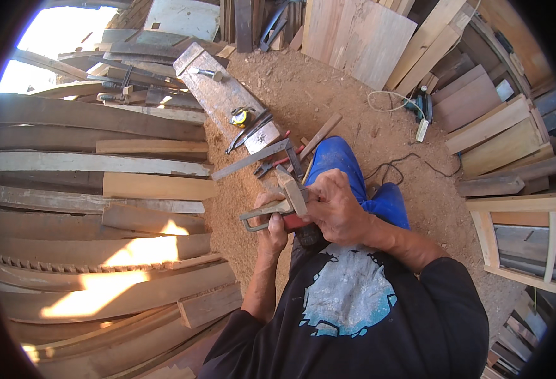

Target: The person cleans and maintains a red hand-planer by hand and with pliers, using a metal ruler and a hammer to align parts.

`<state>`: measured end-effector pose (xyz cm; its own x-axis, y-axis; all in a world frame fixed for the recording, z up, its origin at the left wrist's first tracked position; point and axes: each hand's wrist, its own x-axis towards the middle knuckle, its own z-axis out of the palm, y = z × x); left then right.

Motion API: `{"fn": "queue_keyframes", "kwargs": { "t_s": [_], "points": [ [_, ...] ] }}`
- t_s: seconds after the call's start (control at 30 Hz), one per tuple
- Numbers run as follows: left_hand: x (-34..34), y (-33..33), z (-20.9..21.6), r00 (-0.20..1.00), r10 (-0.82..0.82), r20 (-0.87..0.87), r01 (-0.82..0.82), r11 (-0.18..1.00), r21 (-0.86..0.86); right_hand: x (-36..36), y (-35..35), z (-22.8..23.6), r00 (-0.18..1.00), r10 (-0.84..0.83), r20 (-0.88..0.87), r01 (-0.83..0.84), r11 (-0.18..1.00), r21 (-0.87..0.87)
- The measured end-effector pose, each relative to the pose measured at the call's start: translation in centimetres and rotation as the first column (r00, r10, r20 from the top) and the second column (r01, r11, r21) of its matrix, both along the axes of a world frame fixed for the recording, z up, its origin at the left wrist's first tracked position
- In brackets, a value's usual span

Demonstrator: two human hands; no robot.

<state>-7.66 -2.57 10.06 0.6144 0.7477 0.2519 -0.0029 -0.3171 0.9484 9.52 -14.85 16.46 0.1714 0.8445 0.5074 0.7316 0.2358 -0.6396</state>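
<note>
My left hand (273, 228) is closed around a grey-green metal piece (252, 218) with an open loop at its left end. A short block of wood (293, 192) stands tilted just above it, and the fingers of my right hand (333, 205) are closed at its right side. Whether the block and the metal piece are joined I cannot tell. Below them, between my hands, shows a red and black object (297, 225), mostly hidden. Just beyond my hands lie a metal square (256, 160) and red-handled pliers (279, 162) on the ground.
A plank (224, 95) ahead carries a yellow tape measure (241, 117), a metal cylinder-headed tool (208, 74) and a dark strip (250, 132). Stacked boards (94, 164) fill the left. A green power tool (423, 104) with a cord lies right, near leaning boards (360, 38) and a wooden frame (518, 240).
</note>
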Motion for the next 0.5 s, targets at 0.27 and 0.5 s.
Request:
{"fn": "queue_keyframes", "kwargs": {
  "t_s": [0.27,0.5],
  "points": [
    [0.3,0.0,0.2,1.0,-0.007,-0.029,0.008,1.0,0.012,-0.7,-0.4,0.2,0.994,-0.111,0.001,0.11,0.994,0.019],
    [-1.0,-0.6,-0.3,0.997,0.019,-0.078,-0.011,0.995,0.096,6.9,2.1,2.9,0.875,-0.067,-0.479,-0.034,0.98,-0.198]
  ]
}}
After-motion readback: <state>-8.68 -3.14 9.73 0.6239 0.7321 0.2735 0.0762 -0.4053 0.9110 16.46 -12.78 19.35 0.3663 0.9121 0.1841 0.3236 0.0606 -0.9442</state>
